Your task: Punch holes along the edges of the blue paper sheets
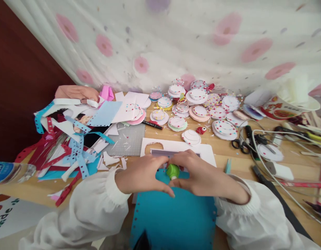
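Note:
Both of my hands meet over a small green hole punch (pixel 173 171) at the top edge of a blue paper sheet (pixel 176 218). My left hand (pixel 143 173) curls round the punch from the left, thumb reaching under it. My right hand (pixel 199 173) presses on it from the right with fingers bent. The blue sheet has rows of punched holes along its left and right edges. Behind the hands lies a white card (pixel 181 147) with a cut-out hole.
Several stacks of decorated paper circles (pixel 199 111) crowd the back of the wooden table. Punched paper strips and scraps (pixel 72 146) pile up at left. A grey cutting mat (pixel 126 142), black pen (pixel 152 125), scissors (pixel 241 144), cables and a plastic bottle (pixel 11 172) surround the work.

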The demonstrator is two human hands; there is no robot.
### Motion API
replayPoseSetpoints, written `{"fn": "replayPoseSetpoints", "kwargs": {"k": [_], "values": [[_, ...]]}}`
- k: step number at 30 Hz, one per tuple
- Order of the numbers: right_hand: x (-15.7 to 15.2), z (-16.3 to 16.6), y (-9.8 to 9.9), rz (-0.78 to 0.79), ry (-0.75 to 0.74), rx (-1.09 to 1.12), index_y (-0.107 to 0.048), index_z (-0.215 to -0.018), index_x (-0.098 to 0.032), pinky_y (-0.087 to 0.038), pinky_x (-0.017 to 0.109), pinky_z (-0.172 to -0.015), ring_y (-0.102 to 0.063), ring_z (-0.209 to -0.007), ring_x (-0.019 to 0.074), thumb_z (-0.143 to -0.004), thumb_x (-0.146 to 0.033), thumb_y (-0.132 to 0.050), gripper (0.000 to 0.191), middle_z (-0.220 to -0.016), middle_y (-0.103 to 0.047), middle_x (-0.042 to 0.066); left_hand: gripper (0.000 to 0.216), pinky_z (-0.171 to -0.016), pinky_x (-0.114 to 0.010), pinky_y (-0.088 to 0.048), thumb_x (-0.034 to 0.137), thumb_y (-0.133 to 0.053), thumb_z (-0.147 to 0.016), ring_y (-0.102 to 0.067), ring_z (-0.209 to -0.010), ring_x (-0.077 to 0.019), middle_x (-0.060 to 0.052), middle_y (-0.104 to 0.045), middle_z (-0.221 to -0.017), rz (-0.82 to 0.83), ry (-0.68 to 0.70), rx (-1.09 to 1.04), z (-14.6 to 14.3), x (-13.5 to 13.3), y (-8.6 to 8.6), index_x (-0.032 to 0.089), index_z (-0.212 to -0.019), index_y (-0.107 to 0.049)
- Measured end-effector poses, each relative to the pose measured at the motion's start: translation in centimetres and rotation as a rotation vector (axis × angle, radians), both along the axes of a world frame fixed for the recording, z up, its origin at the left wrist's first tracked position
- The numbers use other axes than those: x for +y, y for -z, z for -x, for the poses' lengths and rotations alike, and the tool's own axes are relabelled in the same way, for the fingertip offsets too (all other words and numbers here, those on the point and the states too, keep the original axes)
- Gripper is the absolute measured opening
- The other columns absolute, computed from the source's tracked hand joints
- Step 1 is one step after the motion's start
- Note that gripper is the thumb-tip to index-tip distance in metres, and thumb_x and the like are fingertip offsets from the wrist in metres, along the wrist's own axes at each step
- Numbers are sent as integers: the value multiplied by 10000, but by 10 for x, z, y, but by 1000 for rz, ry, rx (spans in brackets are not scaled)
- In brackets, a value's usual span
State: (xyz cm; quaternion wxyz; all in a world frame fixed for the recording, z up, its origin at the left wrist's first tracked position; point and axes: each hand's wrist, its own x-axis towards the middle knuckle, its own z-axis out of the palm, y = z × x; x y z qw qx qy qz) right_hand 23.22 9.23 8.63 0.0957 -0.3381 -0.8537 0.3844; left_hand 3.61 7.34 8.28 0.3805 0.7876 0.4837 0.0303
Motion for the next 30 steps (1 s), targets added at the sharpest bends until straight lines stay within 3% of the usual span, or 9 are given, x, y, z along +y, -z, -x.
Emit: {"fn": "replayPoseSetpoints", "kwargs": {"k": [3,9,12,19,23,27,30], "values": [[4,-7,-2,59,0,6,-644,-959,-180,-416,298,-727,-583,-826,201,-778,-334,-669,239,-878,-659,40,410,-766,-313,-444,400,-706,-744,-619,-938,-253,-41,-676,-1037,14,37,14,7,-4,0,231,-1106,-612],[12,-11,3,205,17,-9,-613,-930,-175,-419,269,-656,-586,-753,173,-868,-450,-544,291,-834,-647,31,232,-703,-301,-415,417,-590,-842,-605,-844,-247,-36,-666,-798,-6,46,172,14,-14,-3,236,-944,-691],[13,-9,5,238,14,-76,-603,-922,-179,-405,271,-632,-573,-717,167,-899,-515,-461,366,-801,-635,26,235,-738,-302,-407,391,-503,-901,-596,-833,-217,-12,-671,-799,-19,29,102,15,-17,-4,233,-919,-677],[13,-11,2,261,112,-24,-548,-872,-183,-391,256,-603,-527,-701,151,-909,-580,-381,432,-770,-568,3,164,-777,-274,-424,283,-538,-879,-609,-903,-182,0,-671,-966,18,-130,-103,15,-17,2,226,-1011,-615],[11,-15,-3,242,3,41,-551,-913,-193,-405,250,-634,-546,-745,153,-882,-538,-479,354,-812,-587,-3,117,-784,-259,-427,239,-533,-875,-610,-895,-163,10,-669,-947,0,-211,-194,12,-16,6,212,-959,-610],[8,-17,-6,180,-75,-60,-593,-932,-194,-399,250,-618,-572,-732,162,-799,-493,-617,328,-830,-630,1,125,-801,-257,-437,238,-559,-855,-607,-903,-164,-5,-668,-948,8,-273,-254,10,-17,8,197,-958,-617],[6,-16,-9,149,-113,-110,-609,-922,-189,-396,252,-623,-587,-747,172,-768,-452,-661,309,-839,-646,10,140,-712,-243,-453,276,-538,-868,-601,-787,-148,-12,-655,-828,46,-295,-291,9,-14,6,173,-873,-632]]}}
